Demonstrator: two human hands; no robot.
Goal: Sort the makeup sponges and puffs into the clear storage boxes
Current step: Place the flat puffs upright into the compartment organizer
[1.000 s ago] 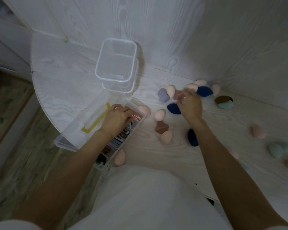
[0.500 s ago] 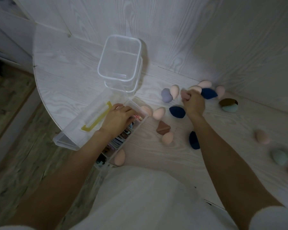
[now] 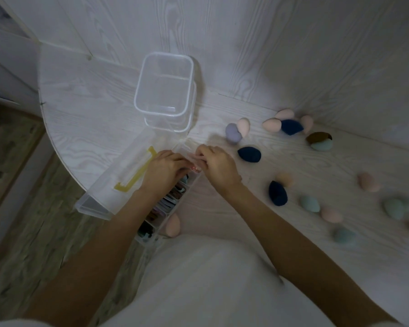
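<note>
My right grip [image 3: 219, 165] pinches a pink sponge [image 3: 195, 167] over the divided box [image 3: 175, 199], left grip [image 3: 164, 169] curled beside; many sponges [image 3: 249, 154] wait on the desk [image 3: 92, 109].

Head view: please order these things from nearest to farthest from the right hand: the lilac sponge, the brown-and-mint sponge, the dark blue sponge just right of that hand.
From the right hand:
1. Dark blue sponge, just to its right.
2. Lilac sponge, beyond it, toward the wall.
3. Brown-and-mint sponge, far right near the wall.
</note>
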